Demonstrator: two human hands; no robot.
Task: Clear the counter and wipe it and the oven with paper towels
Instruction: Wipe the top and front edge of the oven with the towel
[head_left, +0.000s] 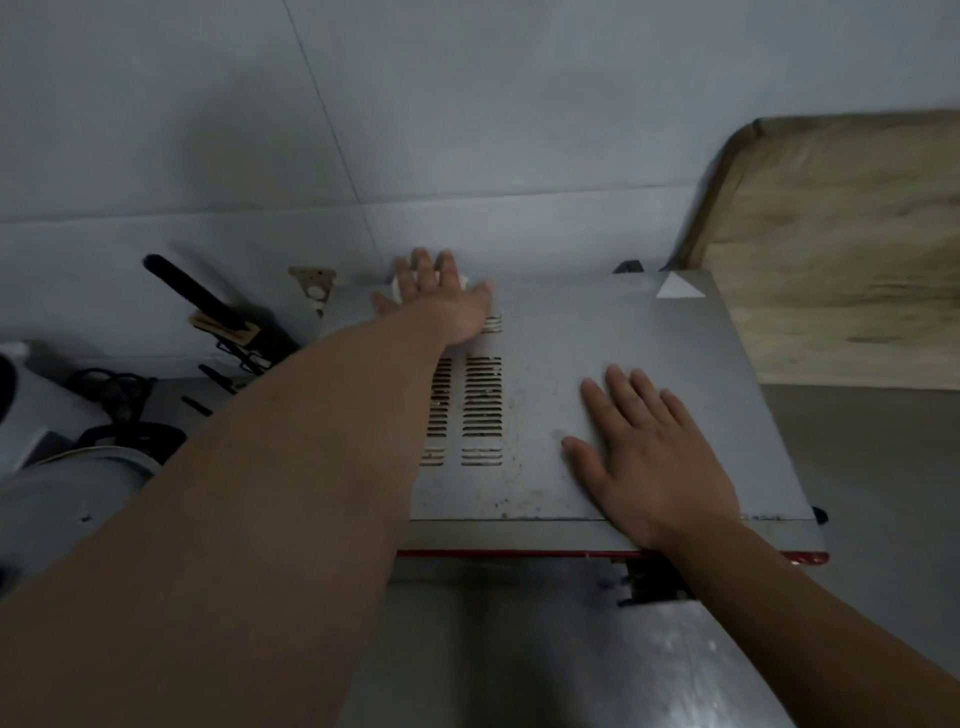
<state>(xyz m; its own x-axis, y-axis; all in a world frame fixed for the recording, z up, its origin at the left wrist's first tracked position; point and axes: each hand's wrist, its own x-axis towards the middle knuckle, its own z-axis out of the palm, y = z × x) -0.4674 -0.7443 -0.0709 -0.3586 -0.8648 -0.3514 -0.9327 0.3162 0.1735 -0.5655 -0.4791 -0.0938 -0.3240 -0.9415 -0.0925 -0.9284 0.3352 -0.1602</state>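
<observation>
Pressing paper towel on oven w/ left hand, right hand flat

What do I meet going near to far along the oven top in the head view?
Red front edge → right hand flat on the top → vent slots → left hand pressing a paper towel at the back edge → wall.
</observation>
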